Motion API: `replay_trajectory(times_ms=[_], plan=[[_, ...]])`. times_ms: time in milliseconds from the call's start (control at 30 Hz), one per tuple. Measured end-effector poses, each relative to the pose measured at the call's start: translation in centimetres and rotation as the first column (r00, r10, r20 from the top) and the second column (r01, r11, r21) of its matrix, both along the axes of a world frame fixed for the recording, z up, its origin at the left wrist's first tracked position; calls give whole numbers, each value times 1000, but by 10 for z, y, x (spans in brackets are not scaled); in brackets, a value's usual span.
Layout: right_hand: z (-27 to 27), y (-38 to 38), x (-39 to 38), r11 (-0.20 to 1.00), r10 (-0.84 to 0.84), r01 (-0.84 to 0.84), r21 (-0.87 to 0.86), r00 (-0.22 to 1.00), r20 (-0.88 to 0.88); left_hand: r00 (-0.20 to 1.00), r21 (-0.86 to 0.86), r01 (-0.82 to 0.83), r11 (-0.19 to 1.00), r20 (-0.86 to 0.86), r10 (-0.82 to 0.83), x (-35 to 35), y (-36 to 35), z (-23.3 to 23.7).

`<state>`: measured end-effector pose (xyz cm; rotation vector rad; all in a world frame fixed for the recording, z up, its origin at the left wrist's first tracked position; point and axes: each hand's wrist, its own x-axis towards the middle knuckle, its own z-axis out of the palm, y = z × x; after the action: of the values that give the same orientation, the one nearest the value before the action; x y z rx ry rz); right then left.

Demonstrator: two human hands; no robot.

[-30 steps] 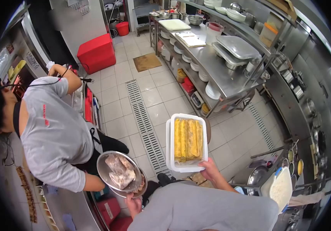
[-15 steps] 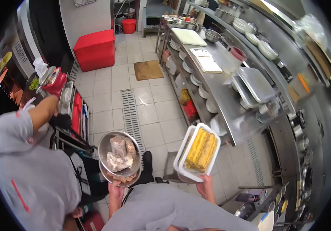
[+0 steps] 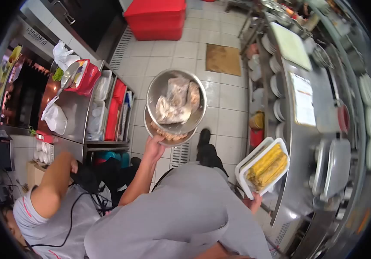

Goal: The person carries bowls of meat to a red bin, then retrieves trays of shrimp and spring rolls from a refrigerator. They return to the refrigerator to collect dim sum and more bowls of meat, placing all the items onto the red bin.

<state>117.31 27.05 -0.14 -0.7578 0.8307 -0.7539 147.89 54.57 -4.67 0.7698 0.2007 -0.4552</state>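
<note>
My left hand (image 3: 155,146) grips the rim of two stacked metal bowls. The upper bowl (image 3: 154,88) holds frozen-looking wrapped chunks (image 3: 177,92); minced or chopped pinkish food (image 3: 169,134) shows in the lower one. My right hand (image 3: 253,201) is closed on the near end of two stacked white trays (image 3: 242,181), its fingers partly hidden beneath them. Long yellow pieces of food (image 3: 268,166) lie in the top tray, which is tilted beside the steel counter.
A co-worker (image 3: 64,211) is close on the left, beside a steel cart (image 3: 71,125). On the right runs a steel counter (image 3: 297,172) with plates below. A red box (image 3: 155,19), a brown mat (image 3: 223,59) and a floor drain (image 3: 179,155) lie ahead.
The view has turned and moved forward. The bowls are held farther out ahead, and the trays are now close beside the right counter. The co-worker appears lower and farther back on the left.
</note>
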Motion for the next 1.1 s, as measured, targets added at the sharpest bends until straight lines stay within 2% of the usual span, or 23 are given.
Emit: replay_trajectory(times_ms=[100,133,200,233,300,333,367,400,433,500,567,633,667,733,767,800,833,900,933,1000,1100], plan=[[-17,-77,54,995,62,-60,76,998,-32,999,36,38,999,26,-39,63,-59,4],[-18,-98,73,994,63,-58,89,996,-57,1000,34,22,999,-21,-22,73,-66,-9],[-22,-159,143,993,87,-85,82,996,-27,998,-32,-45,998,-43,44,108,-117,0],[-16,-180,180,995,63,-61,82,998,-20,994,5,-89,996,-58,89,126,-130,4],[-2,-211,242,984,147,-142,109,988,-41,987,61,-138,989,-76,143,160,-143,19],[4,-229,272,989,113,-108,97,992,-50,984,63,-153,986,-87,158,174,-154,24],[10,-247,303,981,145,-135,137,988,-62,970,119,-188,975,-133,203,188,-153,1],[14,-265,336,974,169,-157,165,984,-61,962,113,-229,967,-128,243,207,-171,11],[21,-280,368,985,121,-113,129,991,-58,960,132,-246,960,-100,260,228,-181,13],[28,-306,442,971,189,-181,153,981,-35,939,170,-300,939,-118,322,274,-199,3],[20,-326,505,975,181,-179,132,983,-3,949,150,-274,950,-118,292,330,-214,-1],[13,-347,566,964,201,-196,178,980,-12,956,182,-231,956,-139,257,382,-202,-70],[-1,-346,596,963,212,-217,161,976,49,953,237,-209,949,-170,252,421,-181,-84],[-5,-358,650,970,173,-181,163,983,58,959,234,-146,961,-204,196,503,-197,-71],[3,-353,674,972,162,-165,168,986,34,949,233,-100,967,-271,163,535,-211,-42],[14,-360,701,973,153,-157,170,988,37,959,94,-210,973,-173,223,573,-248,-11],[16,-374,733,978,131,-137,157,990,46,966,80,-189,979,-166,200,617,-269,-1],[19,-386,768,989,104,-107,102,994,30,962,212,-230,950,-98,255,688,-290,11],[17,-396,780,984,101,-103,147,995,19,972,223,-186,957,-99,212,717,-296,15],[13,-425,815,991,50,-50,122,999,2,985,158,-158,975,-45,167,782,-333,-2],[5,-461,883,990,0,0,138,1000,3,994,161,-105,981,39,100,873,-396,4]])
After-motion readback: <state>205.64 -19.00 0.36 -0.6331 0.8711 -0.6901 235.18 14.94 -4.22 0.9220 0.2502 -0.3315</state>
